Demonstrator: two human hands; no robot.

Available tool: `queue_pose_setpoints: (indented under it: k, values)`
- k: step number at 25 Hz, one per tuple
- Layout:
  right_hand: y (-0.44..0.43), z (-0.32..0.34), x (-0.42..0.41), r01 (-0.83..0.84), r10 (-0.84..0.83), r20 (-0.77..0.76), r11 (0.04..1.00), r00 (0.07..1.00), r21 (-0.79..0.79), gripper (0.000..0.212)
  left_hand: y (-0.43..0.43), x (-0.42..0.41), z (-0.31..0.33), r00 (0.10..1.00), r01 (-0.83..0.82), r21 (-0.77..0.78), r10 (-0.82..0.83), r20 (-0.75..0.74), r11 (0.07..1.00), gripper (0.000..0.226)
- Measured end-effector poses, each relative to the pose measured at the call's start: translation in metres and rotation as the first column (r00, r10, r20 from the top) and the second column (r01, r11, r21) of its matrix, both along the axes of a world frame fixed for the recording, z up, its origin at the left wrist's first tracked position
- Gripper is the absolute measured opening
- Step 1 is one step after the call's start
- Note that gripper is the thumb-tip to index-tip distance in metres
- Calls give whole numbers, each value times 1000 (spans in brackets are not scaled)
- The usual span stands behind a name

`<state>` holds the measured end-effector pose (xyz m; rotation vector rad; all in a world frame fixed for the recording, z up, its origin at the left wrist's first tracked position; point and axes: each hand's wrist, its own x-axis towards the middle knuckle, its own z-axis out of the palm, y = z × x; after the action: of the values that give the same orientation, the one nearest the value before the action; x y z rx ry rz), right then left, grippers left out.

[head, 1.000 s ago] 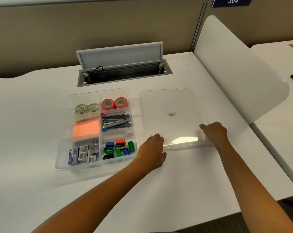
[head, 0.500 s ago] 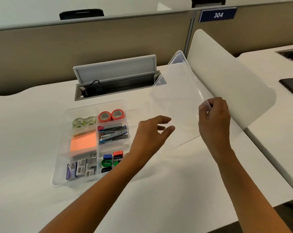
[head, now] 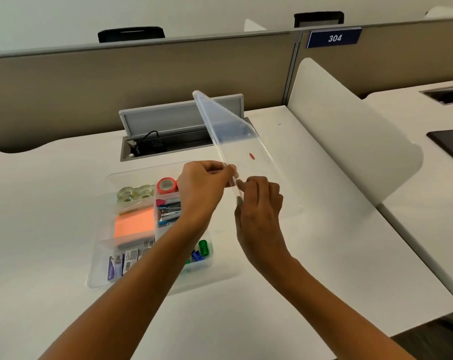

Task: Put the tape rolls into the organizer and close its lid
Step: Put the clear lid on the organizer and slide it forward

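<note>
2 hands hold clear lid (head: 235, 141) in air, tilted nearly edge-on, above right side of organizer (head: 100, 255) on white desk (head: 272, 294). Left hand (head: 203, 189) pinches lid's near edge; right hand (head: 259, 201) grips same edge just beside it. Organizer open: clear tape rolls (head: 135, 192) in far-left compartment, orange tape roll (head: 166, 185) in far-right compartment, 2nd mostly hidden behind left hand.

White desk (head: 246, 294), tan partition (head: 142, 81), perhaps chairs (head: 131, 34) behind.
</note>
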<state>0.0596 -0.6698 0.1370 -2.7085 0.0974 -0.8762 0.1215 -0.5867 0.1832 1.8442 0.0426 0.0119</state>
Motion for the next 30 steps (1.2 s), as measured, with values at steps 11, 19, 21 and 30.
queue_pose_setpoints:
  k: [11, 19, 21, 30]
  values:
    - [-108, -11, 18, 365, -195, -367, 796, 910, 482, 36, 96, 8, -16, 996, -37, -83, 30, -80, 996, 12]
    - [-69, -23, 20, 173, 307, -424, 599, 852, 782, 23, 174, -1, -41, 974, -86, 83, 101, -201, 993, 22]
    - [-49, -30, 17, 174, 278, -429, 631, 859, 756, 21, 195, -9, -51, 962, -118, 145, 149, -228, 982, 22]
    - [16, -53, 19, 190, 254, -493, 705, 832, 683, 23, 236, -21, -91, 896, -323, 419, 417, -153, 849, 28]
